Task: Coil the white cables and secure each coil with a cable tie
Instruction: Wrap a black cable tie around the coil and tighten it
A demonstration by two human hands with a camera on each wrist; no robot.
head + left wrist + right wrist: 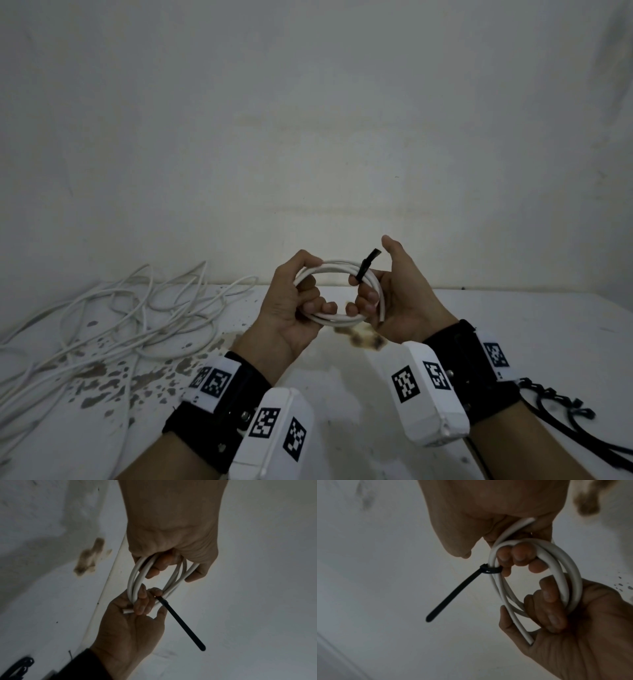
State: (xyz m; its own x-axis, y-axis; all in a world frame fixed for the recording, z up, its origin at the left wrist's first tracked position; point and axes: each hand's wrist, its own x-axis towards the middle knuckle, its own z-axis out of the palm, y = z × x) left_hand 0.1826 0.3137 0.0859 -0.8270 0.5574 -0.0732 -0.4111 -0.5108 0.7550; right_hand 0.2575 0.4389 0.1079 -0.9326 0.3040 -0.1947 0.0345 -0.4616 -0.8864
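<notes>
Nearest the head camera were the two wrist units (274, 435), white boxes printed with black square markers and strapped over black cuffs, with the forearms rising from them toward the work. Above the stained white table (513, 342) both hands held one coil of white cable (337, 267) up in the air, apparently so the loops stayed stacked and could be reached from every side.

The left hand (291, 301) had its fingers curled through the ring and closed round the strands on its side — a full, firm hold, judging by the bunched loops in the left wrist view. The right hand (387, 301) hooked its fingers round the opposite side, a cut cable end (127, 611) lying against its palm, while its thumb stood up free of the bundle.

A black cable tie (489, 570) was already cinched round the strands next to the right fingers, its long tail (453, 595) sticking out loose. That placement looked deliberate: the tie sat where the fingers pinned the loops together, so they could not spring apart as it drew tight. I would judge this coil nearly done, needing perhaps a last pull on the tail.

To the left on the table lay a tangle of loose white cables (102, 325) — still uncoiled. At the right edge lay more black ties (565, 407), within easy reach.
</notes>
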